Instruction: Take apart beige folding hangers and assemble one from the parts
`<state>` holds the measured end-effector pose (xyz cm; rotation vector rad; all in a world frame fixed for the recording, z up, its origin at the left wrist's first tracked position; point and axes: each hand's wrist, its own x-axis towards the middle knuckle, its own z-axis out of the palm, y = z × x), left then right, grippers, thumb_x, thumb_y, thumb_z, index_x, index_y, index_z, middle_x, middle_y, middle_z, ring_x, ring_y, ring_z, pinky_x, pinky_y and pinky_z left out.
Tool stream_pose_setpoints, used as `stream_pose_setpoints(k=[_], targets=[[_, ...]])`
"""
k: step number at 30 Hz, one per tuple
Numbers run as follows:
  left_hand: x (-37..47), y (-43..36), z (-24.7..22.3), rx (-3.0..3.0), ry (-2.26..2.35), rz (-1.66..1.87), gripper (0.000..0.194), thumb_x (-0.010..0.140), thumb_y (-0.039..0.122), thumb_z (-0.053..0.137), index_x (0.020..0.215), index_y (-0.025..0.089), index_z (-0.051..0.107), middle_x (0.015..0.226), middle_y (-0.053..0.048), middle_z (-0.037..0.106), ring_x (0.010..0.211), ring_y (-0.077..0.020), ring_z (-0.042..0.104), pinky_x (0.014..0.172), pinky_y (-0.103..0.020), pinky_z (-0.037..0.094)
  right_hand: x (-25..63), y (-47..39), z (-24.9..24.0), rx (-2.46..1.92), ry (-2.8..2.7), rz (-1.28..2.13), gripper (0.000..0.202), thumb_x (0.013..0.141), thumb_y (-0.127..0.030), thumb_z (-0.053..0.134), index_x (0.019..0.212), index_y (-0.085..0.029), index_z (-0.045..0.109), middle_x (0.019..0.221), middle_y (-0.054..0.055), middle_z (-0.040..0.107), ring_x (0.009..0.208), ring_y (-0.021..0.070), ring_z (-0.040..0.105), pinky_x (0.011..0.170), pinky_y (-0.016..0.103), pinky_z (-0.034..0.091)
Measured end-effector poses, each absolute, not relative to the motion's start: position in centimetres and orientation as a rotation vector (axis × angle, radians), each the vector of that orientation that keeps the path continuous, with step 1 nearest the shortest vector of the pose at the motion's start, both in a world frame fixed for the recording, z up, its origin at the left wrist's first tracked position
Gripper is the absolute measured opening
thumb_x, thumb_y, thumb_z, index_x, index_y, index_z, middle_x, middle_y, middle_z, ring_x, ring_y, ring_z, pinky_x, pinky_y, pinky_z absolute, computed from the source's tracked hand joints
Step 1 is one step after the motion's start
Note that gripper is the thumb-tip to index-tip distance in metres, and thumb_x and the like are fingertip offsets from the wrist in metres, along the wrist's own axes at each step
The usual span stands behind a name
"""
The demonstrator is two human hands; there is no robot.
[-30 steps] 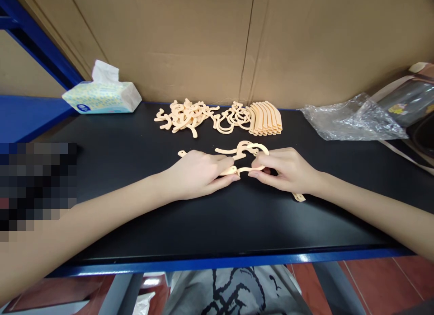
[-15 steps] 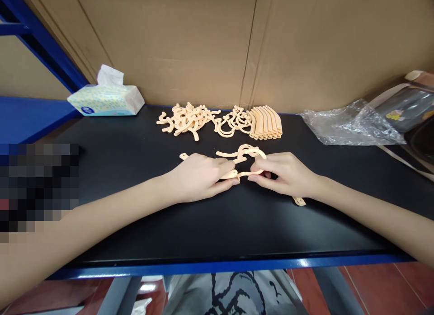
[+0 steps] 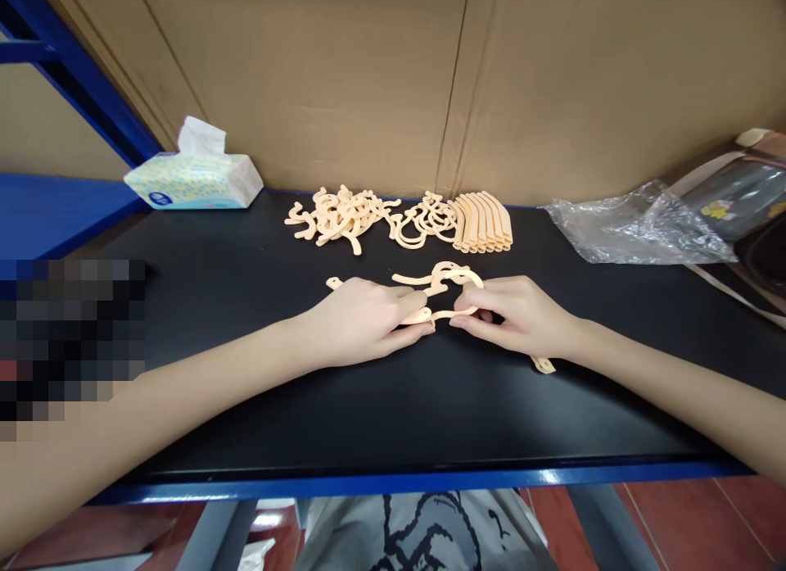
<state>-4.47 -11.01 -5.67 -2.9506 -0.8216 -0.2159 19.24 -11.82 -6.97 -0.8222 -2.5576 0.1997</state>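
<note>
Brown cardboard sheets wall off the back of a matte black bench [image 3: 258,407] with a blue front edge. At the bench's middle the left hand [image 3: 362,319] and the right hand [image 3: 521,313] meet, fingertips almost touching, each pinched on a thin, curved peach-coloured plastic strip [image 3: 430,313]. One end tab of a strip pokes out behind the left hand and another lies on the bench just under the right wrist. Just behind the hands a few loose curved pieces [image 3: 439,274] of the same plastic lie flat. Farther back, near the cardboard, sits a tangled heap of hooked pieces [image 3: 337,215], beside it some thin loops [image 3: 421,223], and touching those a neat row of ribbed, arched strips [image 3: 485,223] stacked side by side. At the back left corner a soft tissue pack [image 3: 193,180] holds white tissues, one sheet sticking up. A crumpled clear plastic bag [image 3: 639,223] lies at the right, with a dark bag [image 3: 737,198] beyond it.
</note>
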Motion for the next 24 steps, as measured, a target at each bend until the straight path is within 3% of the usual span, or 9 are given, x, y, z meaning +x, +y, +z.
stream_pose_setpoints(k=[24], targets=[[-4.39,-10.97,-5.68,-2.942,-0.822,-0.211,0.028,0.094,0.038,0.038,0.079,0.017,0.048,0.073,0.002,0.058,0.057,-0.0111,0.054,0.046,-0.024,0.023,19.23,-11.72,-7.01,-0.842,-2.563,0.188,0.022,0.092,-0.033,0.047,0.080,-0.017,0.057,0.059,-0.003,0.047,0.052,0.0075,0.042,0.051,0.021,0.029]])
